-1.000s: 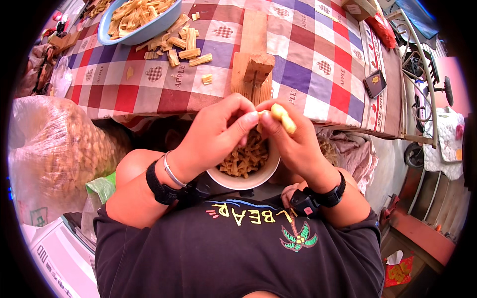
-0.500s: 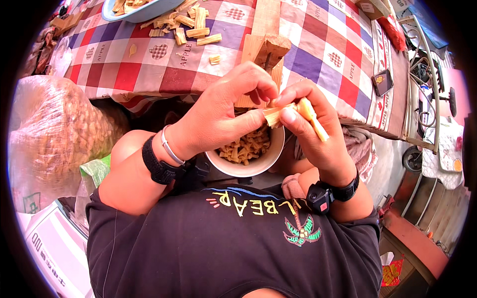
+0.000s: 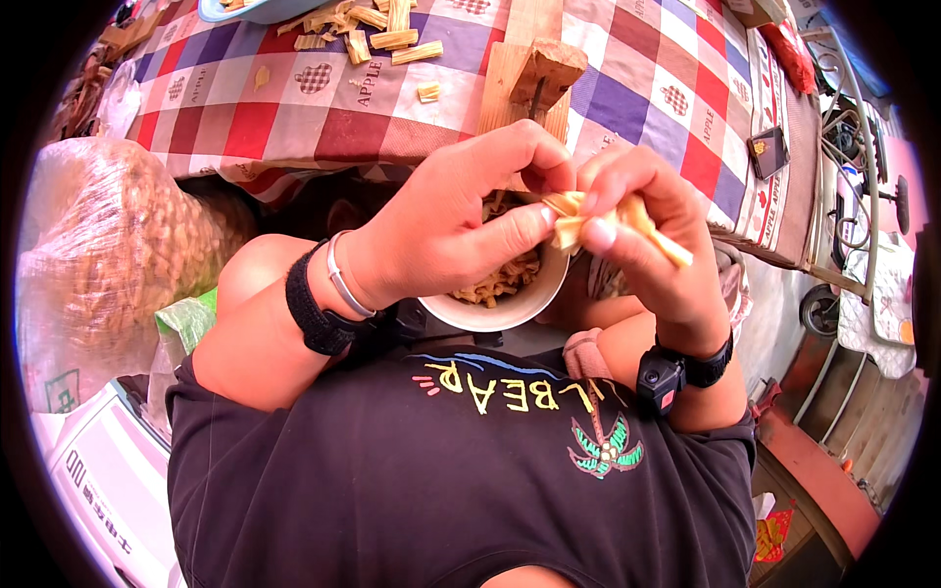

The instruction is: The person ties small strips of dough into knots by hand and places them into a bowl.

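Note:
My left hand [image 3: 470, 216] and my right hand [image 3: 652, 230] meet above a white bowl [image 3: 493, 318]. Between them is a pale yellow, fibrous dried strip [image 3: 565, 227], bent and partly split. Left thumb and fingers pinch one end of it. My right fingers close around the rest, and a long yellow end [image 3: 667, 247] sticks out below them. Inside the bowl lie many short yellow-brown pieces [image 3: 503, 281], partly hidden by my left hand. Just beyond my hands, a wooden block [image 3: 551, 65] with a dark metal part stands on a wooden board [image 3: 503, 88].
Several ridged pale yellow pieces [image 3: 395, 39] lie on the checked tablecloth [image 3: 265, 132], beside a blue basin [image 3: 265, 12]. A large clear bag [image 3: 123, 230] of brownish pieces stands at left. A small dark box [image 3: 769, 153] sits near the table's right edge, by a metal-framed cart [image 3: 851, 147].
Both hands have shifted slightly right together with the strip. My right fingers now cover more of it, and it looks more bent and split. The bowl appears a little higher in view.

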### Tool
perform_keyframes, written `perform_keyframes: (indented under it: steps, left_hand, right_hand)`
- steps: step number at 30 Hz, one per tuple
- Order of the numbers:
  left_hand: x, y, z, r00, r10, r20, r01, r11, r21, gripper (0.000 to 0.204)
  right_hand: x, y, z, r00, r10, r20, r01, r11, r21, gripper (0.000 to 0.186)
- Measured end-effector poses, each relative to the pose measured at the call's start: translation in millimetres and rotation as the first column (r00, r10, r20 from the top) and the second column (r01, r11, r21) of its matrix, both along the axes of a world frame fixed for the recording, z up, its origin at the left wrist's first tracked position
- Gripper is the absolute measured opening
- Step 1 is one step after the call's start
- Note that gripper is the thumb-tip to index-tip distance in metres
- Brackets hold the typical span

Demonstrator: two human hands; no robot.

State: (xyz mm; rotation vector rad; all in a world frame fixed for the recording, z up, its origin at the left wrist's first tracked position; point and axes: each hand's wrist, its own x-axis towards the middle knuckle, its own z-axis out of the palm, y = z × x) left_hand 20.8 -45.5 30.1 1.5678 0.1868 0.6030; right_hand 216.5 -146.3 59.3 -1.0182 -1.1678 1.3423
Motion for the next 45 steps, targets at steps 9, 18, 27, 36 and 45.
perform_keyframes:
  steps: [9,18,27,36,45]
  left_hand:
    - [13.0,-10.7,-7.8,0.93,0.321,-0.177,-0.326,0.945,0.002,0.014]
    - [12.3,10.9,-4.6,0.93,0.28,-0.237,-0.244,0.955,0.17,0.028]
    - [20.1,2.4,-0.1,0.885,0.394,-0.247,-0.412,0.911,-0.023,0.037]
    - [16.4,-18.9,2.6,0.903,0.388,-0.184,-0.385,0.921,0.052,0.031]
    - [-0.2,0.3,7.0,0.981,-0.049,-0.186,-0.049,0.871,-0.488,0.024]
  right_hand:
    - [-27.6,4.8,-16.2,0.638,-0.463,0.615,0.267,0.883,0.387,0.03]
    - [-28.9,8.4,-25.4,0.543,-0.454,0.706,0.272,0.891,0.364,0.019]
    - [-20.7,12.5,-24.2,0.6,-0.382,0.703,0.2,0.923,0.33,0.016]
    - [-18.2,11.1,-36.1,0.768,-0.322,0.553,0.261,0.947,0.188,0.022]
    - [-17.3,6.9,-18.6,0.972,-0.178,0.151,0.183,0.983,-0.023,0.016]
